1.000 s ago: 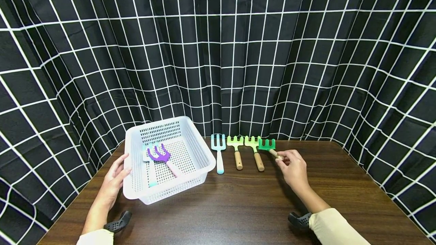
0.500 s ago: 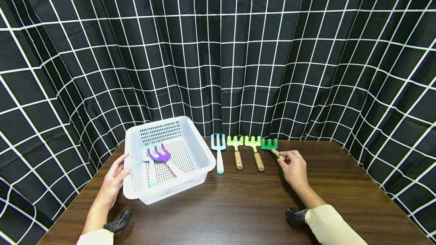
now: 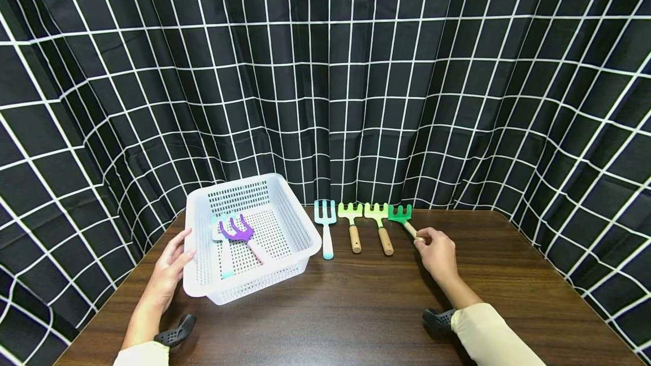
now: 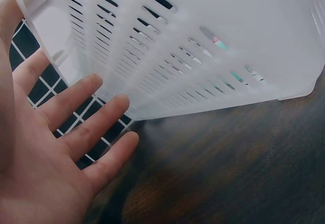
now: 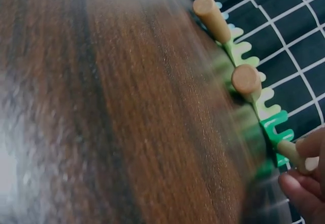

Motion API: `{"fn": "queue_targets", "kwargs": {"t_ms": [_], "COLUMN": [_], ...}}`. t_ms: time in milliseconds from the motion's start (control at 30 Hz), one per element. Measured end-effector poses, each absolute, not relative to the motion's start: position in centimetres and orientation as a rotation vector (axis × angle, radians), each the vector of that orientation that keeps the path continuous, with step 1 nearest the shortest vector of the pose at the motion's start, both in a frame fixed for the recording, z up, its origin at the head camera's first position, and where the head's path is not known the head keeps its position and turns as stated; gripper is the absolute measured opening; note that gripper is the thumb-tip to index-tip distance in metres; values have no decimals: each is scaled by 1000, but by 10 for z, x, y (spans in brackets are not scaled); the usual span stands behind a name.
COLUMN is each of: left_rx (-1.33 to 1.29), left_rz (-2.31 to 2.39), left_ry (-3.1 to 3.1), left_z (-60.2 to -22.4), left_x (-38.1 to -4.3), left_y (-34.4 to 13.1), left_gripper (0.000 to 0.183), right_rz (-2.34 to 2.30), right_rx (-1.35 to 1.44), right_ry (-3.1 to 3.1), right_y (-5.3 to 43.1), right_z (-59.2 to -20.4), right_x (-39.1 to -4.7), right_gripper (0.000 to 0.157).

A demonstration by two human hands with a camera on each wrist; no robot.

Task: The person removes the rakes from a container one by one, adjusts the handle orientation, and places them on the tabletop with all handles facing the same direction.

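My right hand (image 3: 438, 253) pinches the end of the handle of a small green hand rake (image 3: 400, 213) at the right end of a row; the handle slants toward the hand. In the right wrist view, thumb and fingers close on that pale wooden handle (image 5: 289, 150). My left hand (image 3: 165, 273) touches the left rim of a white plastic basket (image 3: 302, 242). In the left wrist view its fingers (image 4: 96, 127) look spread and nearly straight beside the slotted wall. A purple hand rake (image 3: 239, 231) with a pink handle lies in the basket, partly over a pale blue-and-white tool (image 3: 226, 253).
Left of the green rake lie two yellow-green hand rakes (image 3: 377, 213) with wooden handles and a blue-and-white hand fork (image 3: 326, 227). They line the back edge of the brown wooden table (image 3: 346, 321). A black gridded curtain (image 3: 386, 83) hangs behind.
The green rake first shifts slightly right, then its head comes back a little left, and more of its handle shows. My right forearm has drifted left. My left hand and the basket hold still.
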State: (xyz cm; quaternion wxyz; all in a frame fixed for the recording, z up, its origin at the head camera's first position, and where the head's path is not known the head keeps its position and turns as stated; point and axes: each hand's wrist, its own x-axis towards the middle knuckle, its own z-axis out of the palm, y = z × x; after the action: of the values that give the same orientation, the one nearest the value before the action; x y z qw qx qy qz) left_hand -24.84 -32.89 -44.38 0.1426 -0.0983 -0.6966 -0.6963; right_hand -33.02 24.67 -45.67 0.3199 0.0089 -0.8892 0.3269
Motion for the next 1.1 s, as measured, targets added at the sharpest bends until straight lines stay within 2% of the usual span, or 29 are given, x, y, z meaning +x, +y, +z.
{"fn": "queue_targets", "kwargs": {"t_ms": [467, 1100], "left_rx": [-294, -298], "left_rz": [-2002, -1998], "left_ry": [-2022, -2023], "left_z": [-444, -444], "left_x": [-249, -248], "left_y": [-329, -330], "left_gripper": [50, 50], "right_rz": [833, 858], "right_rx": [-119, -129], "right_ry": [-2456, -2511], "right_y": [243, 242], "right_z": [-456, -455], "right_x": [-331, -333], "right_gripper": [19, 20]}}
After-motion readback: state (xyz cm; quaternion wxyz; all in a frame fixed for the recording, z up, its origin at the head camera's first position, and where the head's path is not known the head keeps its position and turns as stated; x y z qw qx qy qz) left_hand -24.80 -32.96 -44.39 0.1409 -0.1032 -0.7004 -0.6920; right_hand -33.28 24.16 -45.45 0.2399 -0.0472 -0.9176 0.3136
